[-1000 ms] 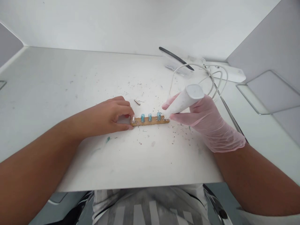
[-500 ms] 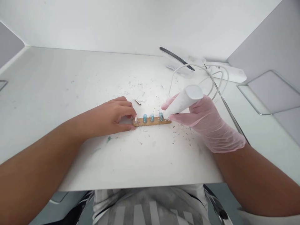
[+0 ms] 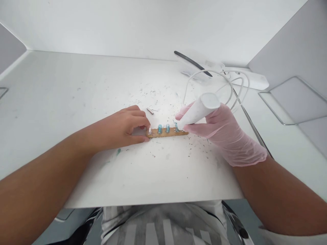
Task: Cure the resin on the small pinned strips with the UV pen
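Observation:
A narrow wooden strip (image 3: 166,133) lies on the white table with several small nail tips standing on it, some tinted blue (image 3: 159,128). My bare left hand (image 3: 133,125) pinches the strip's left end between thumb and fingers, beside a clear nail tip (image 3: 150,130). In a pink glove, my right hand (image 3: 219,127) grips a white corded nail drill (image 3: 198,109), its thick end tilted up toward me. The drill's lower end is at the strip's right end, close to the rightmost blue tip (image 3: 176,127). Fingers and glare hide whether the two touch.
A small metal bit (image 3: 150,111) lies behind the strip, with dark and blue shavings scattered around. A white cord (image 3: 217,71) loops behind my right hand. Farther back rest a dark curved nail file (image 3: 192,63) and a long white object (image 3: 250,79). A wire frame (image 3: 293,100) stands at right.
My left hand and the wooden strip have shifted slightly to the right. My right hand with the drill has moved a touch left, nearer the rightmost blue tip.

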Available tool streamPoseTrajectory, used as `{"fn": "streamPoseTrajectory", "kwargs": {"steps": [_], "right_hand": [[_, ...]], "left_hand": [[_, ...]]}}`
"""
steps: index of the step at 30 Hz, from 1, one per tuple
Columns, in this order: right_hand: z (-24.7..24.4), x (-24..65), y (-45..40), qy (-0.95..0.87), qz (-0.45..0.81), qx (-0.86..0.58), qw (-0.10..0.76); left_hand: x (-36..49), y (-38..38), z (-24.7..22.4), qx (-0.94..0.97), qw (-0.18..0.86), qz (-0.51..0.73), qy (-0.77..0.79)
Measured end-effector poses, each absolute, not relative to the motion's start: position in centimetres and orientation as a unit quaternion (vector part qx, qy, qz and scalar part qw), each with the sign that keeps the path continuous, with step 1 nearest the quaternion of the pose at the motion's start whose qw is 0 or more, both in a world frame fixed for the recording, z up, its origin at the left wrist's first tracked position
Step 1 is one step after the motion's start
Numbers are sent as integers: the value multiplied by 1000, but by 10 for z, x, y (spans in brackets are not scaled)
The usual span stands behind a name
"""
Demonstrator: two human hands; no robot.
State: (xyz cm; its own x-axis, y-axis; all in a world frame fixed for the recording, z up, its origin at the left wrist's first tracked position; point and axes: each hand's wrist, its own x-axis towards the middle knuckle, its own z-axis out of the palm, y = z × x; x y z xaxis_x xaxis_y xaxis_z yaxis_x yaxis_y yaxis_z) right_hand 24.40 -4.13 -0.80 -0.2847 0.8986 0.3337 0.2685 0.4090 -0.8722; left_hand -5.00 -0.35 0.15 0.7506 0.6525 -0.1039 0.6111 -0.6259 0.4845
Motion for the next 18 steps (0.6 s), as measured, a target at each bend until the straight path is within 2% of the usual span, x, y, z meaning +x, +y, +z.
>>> {"fn": "streamPoseTrajectory", "kwargs": {"steps": [18], "right_hand": [[-13, 246, -40, -742, 315, -404, 433]], "left_hand": [[-47, -4, 1, 901, 253, 49, 349]]}}
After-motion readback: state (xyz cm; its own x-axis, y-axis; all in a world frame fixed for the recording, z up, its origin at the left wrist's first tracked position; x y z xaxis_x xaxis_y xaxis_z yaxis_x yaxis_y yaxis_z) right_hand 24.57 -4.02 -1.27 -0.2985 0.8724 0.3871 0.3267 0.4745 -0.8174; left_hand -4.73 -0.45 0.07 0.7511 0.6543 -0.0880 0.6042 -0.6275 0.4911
